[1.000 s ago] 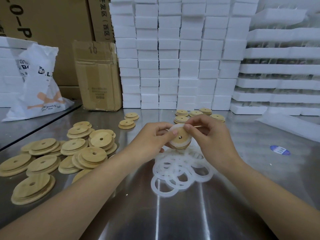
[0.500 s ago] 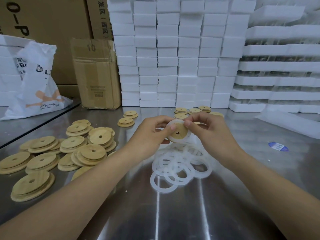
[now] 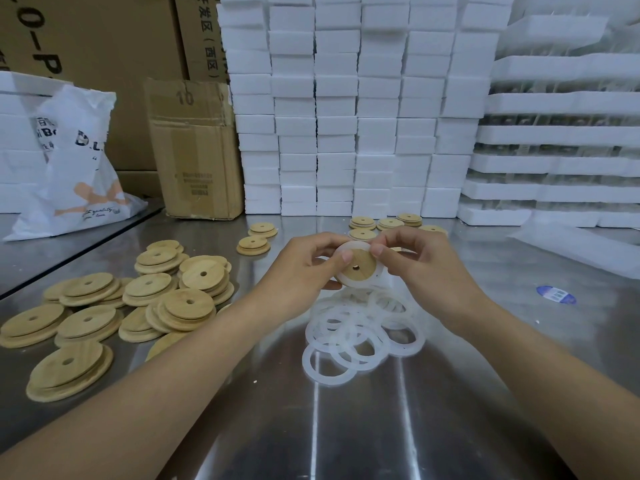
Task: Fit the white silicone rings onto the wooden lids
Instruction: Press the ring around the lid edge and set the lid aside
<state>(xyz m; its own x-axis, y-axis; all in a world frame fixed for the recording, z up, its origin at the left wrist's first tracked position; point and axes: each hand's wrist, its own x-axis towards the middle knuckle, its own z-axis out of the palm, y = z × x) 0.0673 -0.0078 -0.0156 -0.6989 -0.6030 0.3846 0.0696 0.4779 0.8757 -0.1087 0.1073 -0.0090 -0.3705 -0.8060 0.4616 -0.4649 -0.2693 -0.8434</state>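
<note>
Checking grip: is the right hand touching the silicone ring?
Touching. Head view: the thumb of the right hand presses the silicone ring on the wooden lid.

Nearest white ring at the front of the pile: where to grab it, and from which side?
Likely pinch the near arc of the nearest ring, coming from above on the person's side. It lies flat on the steel table; that arc is free, while its far arc overlaps other rings.
</note>
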